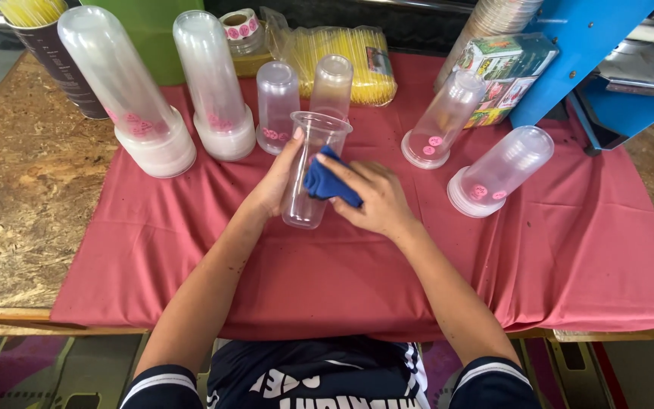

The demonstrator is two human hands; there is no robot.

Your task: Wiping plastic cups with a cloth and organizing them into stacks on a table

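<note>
My left hand (274,182) grips a clear plastic cup (309,178) from its left side, holding it upright just above the red cloth (304,280). My right hand (372,198) presses a small blue rag (327,180) against the cup's right side. Both hands meet at the middle of the table.
Several upside-down stacks of clear cups with pink stickers stand around: two tall ones (126,91) at the back left, two short ones (278,106) behind the cup, two leaning ones (497,170) to the right. Yellow straws in a bag (350,60), a sticker roll (239,26), a blue machine (584,53) at the back right.
</note>
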